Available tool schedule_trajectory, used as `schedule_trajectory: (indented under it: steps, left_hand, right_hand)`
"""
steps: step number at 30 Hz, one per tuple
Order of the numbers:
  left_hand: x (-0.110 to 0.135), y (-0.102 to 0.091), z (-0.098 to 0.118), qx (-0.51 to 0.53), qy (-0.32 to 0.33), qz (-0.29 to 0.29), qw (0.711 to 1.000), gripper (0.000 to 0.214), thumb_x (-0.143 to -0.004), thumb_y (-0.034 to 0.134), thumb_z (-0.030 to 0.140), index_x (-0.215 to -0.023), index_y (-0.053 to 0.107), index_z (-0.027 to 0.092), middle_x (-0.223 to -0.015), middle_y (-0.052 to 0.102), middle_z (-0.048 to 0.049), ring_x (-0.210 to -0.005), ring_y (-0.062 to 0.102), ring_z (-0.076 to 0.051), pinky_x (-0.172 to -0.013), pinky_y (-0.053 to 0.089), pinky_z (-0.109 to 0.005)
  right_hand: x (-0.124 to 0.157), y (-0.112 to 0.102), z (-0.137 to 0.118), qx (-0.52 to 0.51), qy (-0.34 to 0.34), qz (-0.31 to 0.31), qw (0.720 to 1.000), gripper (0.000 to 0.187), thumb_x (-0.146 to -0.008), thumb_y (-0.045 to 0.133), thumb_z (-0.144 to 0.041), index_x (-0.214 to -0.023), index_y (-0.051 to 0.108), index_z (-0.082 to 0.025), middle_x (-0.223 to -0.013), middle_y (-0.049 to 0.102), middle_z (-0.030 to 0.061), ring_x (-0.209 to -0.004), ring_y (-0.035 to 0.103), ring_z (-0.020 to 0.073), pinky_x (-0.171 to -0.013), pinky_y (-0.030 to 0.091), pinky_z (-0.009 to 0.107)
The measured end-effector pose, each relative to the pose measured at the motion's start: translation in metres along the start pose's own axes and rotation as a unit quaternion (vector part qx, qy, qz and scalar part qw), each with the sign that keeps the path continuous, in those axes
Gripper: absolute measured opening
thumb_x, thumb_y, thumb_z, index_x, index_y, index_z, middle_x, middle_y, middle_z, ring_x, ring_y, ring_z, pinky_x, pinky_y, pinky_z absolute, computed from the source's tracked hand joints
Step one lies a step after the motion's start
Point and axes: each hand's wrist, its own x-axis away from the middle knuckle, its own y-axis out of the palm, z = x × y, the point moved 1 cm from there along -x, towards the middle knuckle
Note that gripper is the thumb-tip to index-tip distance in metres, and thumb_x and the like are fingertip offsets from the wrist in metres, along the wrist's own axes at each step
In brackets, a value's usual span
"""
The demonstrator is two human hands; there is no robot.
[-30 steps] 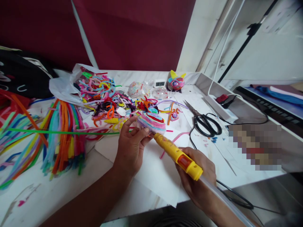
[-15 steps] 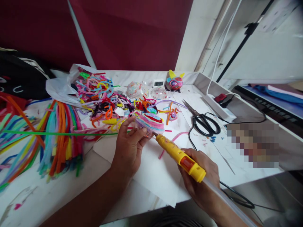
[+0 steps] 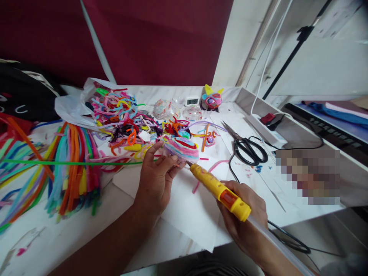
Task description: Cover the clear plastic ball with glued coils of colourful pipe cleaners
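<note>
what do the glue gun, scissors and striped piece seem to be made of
Glue gun: probably hard plastic, its yellow molded body slightly glossy. Scissors: grey blades look like metal, with a dull sheen; smooth black handles likely plastic. Striped piece: apparently fuzzy craft strands, judging by its soft-edged bands.

The white tabletop [image 3: 43, 245] is carrying paper sheets [image 3: 189, 207] and a bundle of pipe cleaners [image 3: 75, 168]; near the back, a small clock [image 3: 192, 101] is standing beside a horned ball [image 3: 212, 102].

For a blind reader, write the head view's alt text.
A person's left hand holds a striped craft piece; right hand points a yellow glue gun at it. Black-handled scissors and colourful pipe cleaners lie on the white table.
</note>
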Motion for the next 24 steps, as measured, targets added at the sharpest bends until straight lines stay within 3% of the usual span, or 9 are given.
schedule_trajectory:
  steps: [14, 24]
  left_hand:
    - [0.001, 0.000, 0.001, 0.002, 0.000, -0.001, 1.000, 0.056, -0.053, 0.079, 0.004, -0.101, 0.058, 0.025, -0.083, 0.067, 0.0030, -0.073, 0.066, -0.013, -0.067, 0.057, -0.026]
    - [0.002, -0.001, 0.000, -0.002, -0.003, -0.005, 1.000, 0.055, -0.055, 0.078, 0.005, -0.102, 0.059, 0.025, -0.067, 0.063, 0.0062, -0.066, 0.063, -0.012, -0.059, 0.051, -0.021]
  right_hand:
    - [0.000, 0.000, -0.002, 0.009, -0.002, 0.004, 1.000, 0.019, -0.092, 0.054, -0.021, -0.111, 0.054, -0.018, -0.084, 0.069, 0.0054, -0.061, 0.062, 0.0159, -0.053, 0.046, 0.030]
    - [-0.008, 0.004, -0.010, 0.007, -0.001, 0.009, 1.000, 0.015, -0.092, 0.055, -0.023, -0.105, 0.056, -0.018, -0.079, 0.069, 0.0042, -0.060, 0.064, 0.0168, -0.052, 0.046, 0.029]
